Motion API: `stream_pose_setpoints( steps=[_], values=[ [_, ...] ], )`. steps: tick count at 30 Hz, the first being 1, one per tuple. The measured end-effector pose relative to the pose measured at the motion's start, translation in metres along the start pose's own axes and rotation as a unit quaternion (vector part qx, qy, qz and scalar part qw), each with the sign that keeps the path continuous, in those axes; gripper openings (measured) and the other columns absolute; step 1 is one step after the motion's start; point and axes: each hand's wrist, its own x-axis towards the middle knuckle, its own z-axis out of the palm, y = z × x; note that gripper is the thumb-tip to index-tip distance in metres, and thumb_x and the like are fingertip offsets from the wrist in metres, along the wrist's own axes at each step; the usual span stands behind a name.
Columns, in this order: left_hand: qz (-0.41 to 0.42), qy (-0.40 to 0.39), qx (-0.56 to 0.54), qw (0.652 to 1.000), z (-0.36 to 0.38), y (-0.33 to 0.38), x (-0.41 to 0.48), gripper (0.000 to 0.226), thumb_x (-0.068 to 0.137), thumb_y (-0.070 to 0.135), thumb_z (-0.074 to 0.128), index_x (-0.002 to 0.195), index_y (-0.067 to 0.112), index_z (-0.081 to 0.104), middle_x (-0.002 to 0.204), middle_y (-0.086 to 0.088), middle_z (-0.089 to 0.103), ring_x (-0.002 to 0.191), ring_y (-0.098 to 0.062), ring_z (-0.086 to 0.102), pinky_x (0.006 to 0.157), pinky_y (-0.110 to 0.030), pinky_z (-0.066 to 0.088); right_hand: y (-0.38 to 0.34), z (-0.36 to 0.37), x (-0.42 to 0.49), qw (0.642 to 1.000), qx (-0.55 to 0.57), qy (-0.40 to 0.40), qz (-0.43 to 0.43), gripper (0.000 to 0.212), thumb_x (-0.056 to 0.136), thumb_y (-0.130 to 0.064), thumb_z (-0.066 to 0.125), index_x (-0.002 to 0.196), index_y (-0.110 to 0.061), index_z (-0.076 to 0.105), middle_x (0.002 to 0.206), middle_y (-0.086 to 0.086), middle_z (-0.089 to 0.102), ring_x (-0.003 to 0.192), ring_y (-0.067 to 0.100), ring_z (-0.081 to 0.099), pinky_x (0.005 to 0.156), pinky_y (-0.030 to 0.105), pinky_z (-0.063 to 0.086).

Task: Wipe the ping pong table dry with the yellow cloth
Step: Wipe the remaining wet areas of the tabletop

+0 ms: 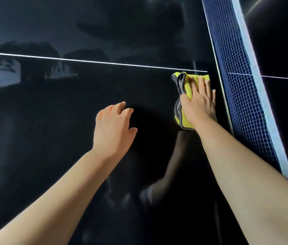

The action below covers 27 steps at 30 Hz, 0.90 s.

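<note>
Head view: right hand [199, 103], fingers flat and slightly spread, presses folded yellow microfibre cloth with grey edging [186, 85] on glossy dark ping pong table [69, 121], just beside blue mesh net [237, 68]. Left hand [114, 128] hovers, fingers loosely spread, empty. Risk: knuckles snag net; strip along net base stays wet.

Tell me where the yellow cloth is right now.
In the head view, the yellow cloth lies flat under the right hand, right of centre, beside the net and just below the white centre line.

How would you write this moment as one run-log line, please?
right hand: flat on yellow cloth, beside net | left hand: open, empty | table: glossy
</note>
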Motion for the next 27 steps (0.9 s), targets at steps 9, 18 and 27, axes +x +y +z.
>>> stream_pose_setpoints(
  steps=[9, 18, 27],
  values=[
    [-0.005, 0.004, -0.009, 1.000, -0.005, -0.023, 0.004, 0.054, 0.081, 0.032, 0.069, 0.131, 0.019, 0.054, 0.143, -0.003, 0.044, 0.131, -0.025, 0.038, 0.108, -0.040, 0.025, -0.011, -0.006, 0.031, 0.987, 0.008, -0.007, 0.159, 0.068, 0.097, -0.045, 0.028, 0.158, -0.027, 0.002, 0.165, 0.008, -0.004, 0.152, 0.024, -0.007, 0.121, 0.047, -0.008],
    [-0.076, 0.046, -0.018, 0.996, -0.038, -0.115, -0.018, 0.054, 0.081, 0.032, 0.070, 0.130, 0.017, 0.055, 0.142, -0.006, 0.045, 0.131, -0.026, 0.038, 0.108, -0.043, 0.027, -0.188, 0.025, 0.009, 1.000, -0.023, 0.003, 0.019, 0.071, 0.096, -0.045, 0.031, 0.158, -0.026, 0.003, 0.165, 0.011, -0.003, 0.152, 0.026, -0.007, 0.121, 0.047, -0.009],
    [-0.166, 0.075, -0.028, 0.983, -0.080, -0.240, -0.077, 0.054, 0.083, 0.031, 0.068, 0.133, 0.019, 0.052, 0.145, -0.004, 0.042, 0.134, -0.025, 0.034, 0.111, -0.043, 0.022, -0.374, 0.051, -0.042, 0.993, -0.037, -0.012, -0.111, 0.071, 0.096, -0.048, 0.030, 0.158, -0.026, 0.003, 0.165, 0.011, -0.003, 0.152, 0.027, -0.007, 0.121, 0.049, -0.010]
  ],
)
